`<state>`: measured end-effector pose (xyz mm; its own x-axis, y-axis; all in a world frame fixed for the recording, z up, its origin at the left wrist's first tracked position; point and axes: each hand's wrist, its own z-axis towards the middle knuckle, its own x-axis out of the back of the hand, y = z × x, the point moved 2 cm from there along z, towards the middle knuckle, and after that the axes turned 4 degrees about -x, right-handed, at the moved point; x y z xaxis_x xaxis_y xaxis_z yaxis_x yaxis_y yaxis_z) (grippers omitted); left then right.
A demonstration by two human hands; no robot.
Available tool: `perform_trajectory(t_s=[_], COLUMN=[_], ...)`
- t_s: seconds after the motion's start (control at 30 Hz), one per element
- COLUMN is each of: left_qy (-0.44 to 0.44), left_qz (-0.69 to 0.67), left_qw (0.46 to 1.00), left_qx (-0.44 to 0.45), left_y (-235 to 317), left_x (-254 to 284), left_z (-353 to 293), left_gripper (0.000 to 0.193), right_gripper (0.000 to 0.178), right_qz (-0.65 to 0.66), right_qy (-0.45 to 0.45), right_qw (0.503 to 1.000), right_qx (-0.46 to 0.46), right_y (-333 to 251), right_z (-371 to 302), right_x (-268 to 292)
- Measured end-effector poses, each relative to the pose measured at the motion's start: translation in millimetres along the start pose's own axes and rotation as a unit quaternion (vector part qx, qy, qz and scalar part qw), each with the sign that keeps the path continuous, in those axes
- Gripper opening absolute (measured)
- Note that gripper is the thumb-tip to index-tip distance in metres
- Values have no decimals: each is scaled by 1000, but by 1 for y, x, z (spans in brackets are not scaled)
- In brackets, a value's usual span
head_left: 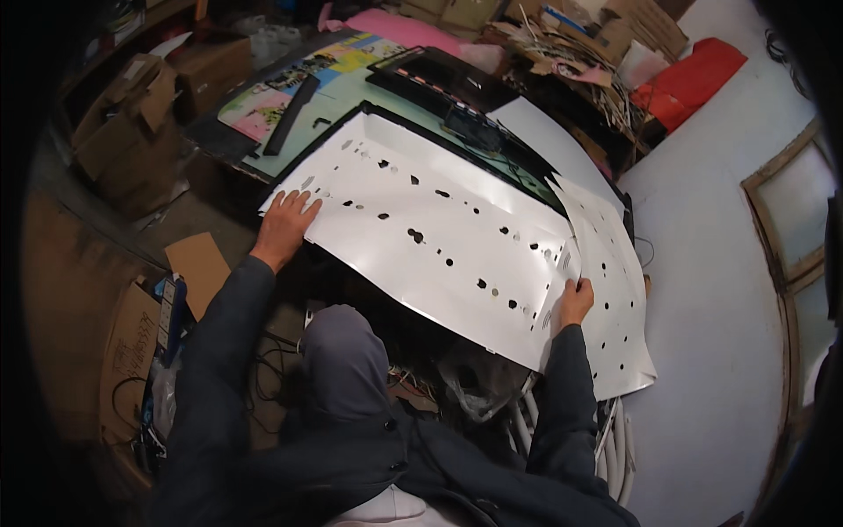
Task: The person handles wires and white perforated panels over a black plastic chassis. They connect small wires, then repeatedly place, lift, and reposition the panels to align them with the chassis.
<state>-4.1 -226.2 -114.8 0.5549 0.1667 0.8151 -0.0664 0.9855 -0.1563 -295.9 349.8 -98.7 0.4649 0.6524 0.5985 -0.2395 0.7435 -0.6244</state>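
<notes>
A large white reflector sheet (pixel 413 202) with rows of dark holes lies in a black rectangular frame (pixel 465 155), its edges rising along the sides. At its left end my left hand (pixel 287 227) rests with fingers stretched and apart on the sheet. The fingers of my right hand (pixel 576 301) are closed on the sheet's right edge. Just beyond that hand, a second white sheet with small holes (pixel 619 307) hangs over the right end of the table. What lies under both sheets is hidden.
Behind the frame, a dark panel (pixel 443 77) and a black strip (pixel 291 116) lie on the table. Cardboard boxes (pixel 123 123) stand at the left, with a power strip (pixel 167 312) nearer me. White tubes (pixel 619 448) stand below right, beside the wall (pixel 702 263). Scrap cardboard and a red bag (pixel 694 83) fill the back right.
</notes>
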Motion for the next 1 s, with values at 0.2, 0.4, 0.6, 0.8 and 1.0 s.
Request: perform_trajectory(t_s=[0.2,0.4,0.6,0.8,1.0], left_qy=[45,149,267,4,-59], left_qz=[50,-311,-756,-662,-528], left_qw=[991,817,318,528,703], left_qx=[114,461,507,532,472], left_y=[-35,-71,-109,-105,-114], left_x=[0,-30,-52,-32,-61], left_z=[-5,-12,-19,20,33], left_gripper=[44,58,52,44,39], right_gripper=[19,20,19,18,20], right_qz=[-23,9,-13,17,30], right_qy=[-13,-25,-31,-31,-45], right_qw=[999,1000,999,999,998], right_qx=[25,17,35,12,20], right_y=[-2,-3,-5,-15,-20], right_z=[4,-1,1,-3,-5], right_x=[8,0,6,10,10])
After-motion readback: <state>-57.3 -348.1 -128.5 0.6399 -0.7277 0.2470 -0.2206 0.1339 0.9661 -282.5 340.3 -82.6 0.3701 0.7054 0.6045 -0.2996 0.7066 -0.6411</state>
